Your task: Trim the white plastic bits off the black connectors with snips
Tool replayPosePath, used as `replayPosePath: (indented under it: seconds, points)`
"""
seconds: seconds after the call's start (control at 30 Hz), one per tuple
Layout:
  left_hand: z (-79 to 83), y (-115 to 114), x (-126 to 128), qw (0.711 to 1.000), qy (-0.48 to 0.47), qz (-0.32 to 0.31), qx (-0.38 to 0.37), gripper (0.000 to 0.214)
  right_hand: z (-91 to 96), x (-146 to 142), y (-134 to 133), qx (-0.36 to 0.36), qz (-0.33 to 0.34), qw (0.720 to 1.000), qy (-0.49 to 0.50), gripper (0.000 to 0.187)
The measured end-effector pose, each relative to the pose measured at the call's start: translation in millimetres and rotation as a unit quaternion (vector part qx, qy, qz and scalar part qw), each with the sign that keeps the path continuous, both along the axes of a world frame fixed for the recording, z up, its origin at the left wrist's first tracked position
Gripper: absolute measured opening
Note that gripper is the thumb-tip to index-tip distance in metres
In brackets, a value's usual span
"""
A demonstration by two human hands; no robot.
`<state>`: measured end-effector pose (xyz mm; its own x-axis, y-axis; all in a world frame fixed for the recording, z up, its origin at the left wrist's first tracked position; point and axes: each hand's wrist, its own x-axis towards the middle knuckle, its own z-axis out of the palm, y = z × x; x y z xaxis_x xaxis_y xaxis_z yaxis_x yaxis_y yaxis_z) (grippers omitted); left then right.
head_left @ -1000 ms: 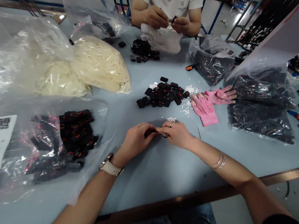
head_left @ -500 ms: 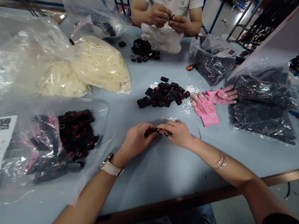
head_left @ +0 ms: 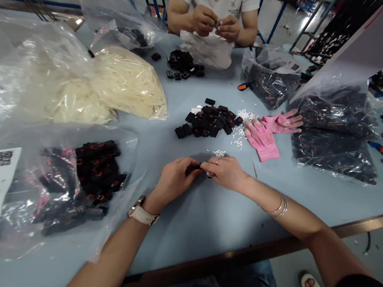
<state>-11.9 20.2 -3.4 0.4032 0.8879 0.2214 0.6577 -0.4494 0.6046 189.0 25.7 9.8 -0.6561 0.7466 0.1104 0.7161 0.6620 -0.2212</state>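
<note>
Over the near middle of the table, my left hand (head_left: 175,179) pinches a small black plastic connector (head_left: 196,166), mostly covered by the fingers. My right hand (head_left: 227,173) is closed, its fingertips meeting the connector's right end; whatever lies between them is hidden. Just beyond the right hand is a small heap of tiny white pegs (head_left: 219,153). Farther off sits a pile of black connectors (head_left: 211,120), some with orange-red parts, and more white pegs (head_left: 245,115) lie scattered at its right side.
Pink gloves (head_left: 262,141) lie right of the pile. Bags of black parts (head_left: 335,156) stand at the right. On the left are a bag of black connectors (head_left: 99,170) and a bag of cream-coloured strips (head_left: 131,84). Across the table a person (head_left: 215,6) handles a small part.
My right hand's fingers have shifted slightly left and closed more over the connector's end. The left hand stays nearly still. A sandalled foot has come into view at the lower right.
</note>
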Motion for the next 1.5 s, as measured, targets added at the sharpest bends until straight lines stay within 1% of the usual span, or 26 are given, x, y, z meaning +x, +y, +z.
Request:
replayPosePath:
  seconds: [0.07, 0.17, 0.23, 0.3, 0.37, 0.4, 0.47, 0.53, 0.6, 0.77, 0.97, 1.17, 1.33, 1.5]
  points:
    - [-0.3, 0.0, 0.0, 1.000, 0.003, 0.001, -0.002, 0.015, -1.9, 0.0, 0.4, -0.003, -0.007, 0.999, 0.035, 0.023]
    - [-0.7, -0.2, 0.0, 1.000, 0.000, 0.005, -0.002, 0.016, -4.4, 0.0, -0.9, -0.005, -0.031, 0.987, 0.159, 0.025]
    - [-0.6, -0.4, 0.1, 1.000, -0.003, 0.004, -0.005, 0.015, -3.5, -0.6, -3.5, -0.006, -0.058, 0.963, 0.262, 0.031]
    - [0.0, -0.5, 0.2, 1.000, -0.004, 0.005, -0.010, 0.014, -1.2, -1.1, -6.6, 0.004, -0.084, 0.930, 0.359, 0.039]
    - [0.6, -0.4, 0.3, 1.000, -0.005, 0.005, -0.015, 0.013, 0.6, -1.2, -9.0, 0.022, -0.103, 0.898, 0.428, 0.047]
    - [0.9, -0.4, 0.4, 1.000, -0.005, 0.004, -0.017, 0.013, 0.9, -1.2, -9.7, 0.025, -0.111, 0.887, 0.447, 0.051]
    - [1.0, -0.6, 0.5, 1.000, -0.005, 0.004, -0.020, 0.013, 0.3, -1.0, -10.3, 0.013, -0.120, 0.881, 0.458, 0.058]
    - [0.6, -1.0, 0.8, 1.000, -0.006, 0.006, -0.023, 0.012, -1.3, -1.3, -10.2, -0.004, -0.122, 0.881, 0.457, 0.061]
    - [0.1, -1.4, 1.1, 1.000, -0.006, 0.007, -0.024, 0.012, -2.6, -2.6, -10.0, -0.001, -0.111, 0.882, 0.459, 0.057]
    - [0.1, -1.4, 1.6, 1.000, 0.002, 0.011, -0.017, 0.011, -1.8, -6.6, -10.5, 0.036, -0.098, 0.883, 0.457, 0.045]
    - [0.6, -1.0, 1.2, 1.000, 0.002, 0.009, -0.006, 0.013, -0.2, -7.7, -9.4, 0.074, -0.048, 0.882, 0.462, 0.033]
    - [-1.2, -0.6, 1.1, 1.000, -0.002, 0.011, -0.006, 0.013, -1.5, -7.9, -10.1, 0.062, -0.059, 0.891, 0.446, 0.036]
    - [-2.0, -1.1, 1.6, 1.000, -0.001, 0.012, -0.003, 0.013, -2.4, -8.6, -10.9, 0.070, -0.047, 0.887, 0.454, 0.032]
    - [-1.9, -0.9, 1.5, 1.000, 0.002, 0.014, -0.002, 0.012, -2.7, -8.8, -10.6, 0.075, -0.047, 0.900, 0.426, 0.035]
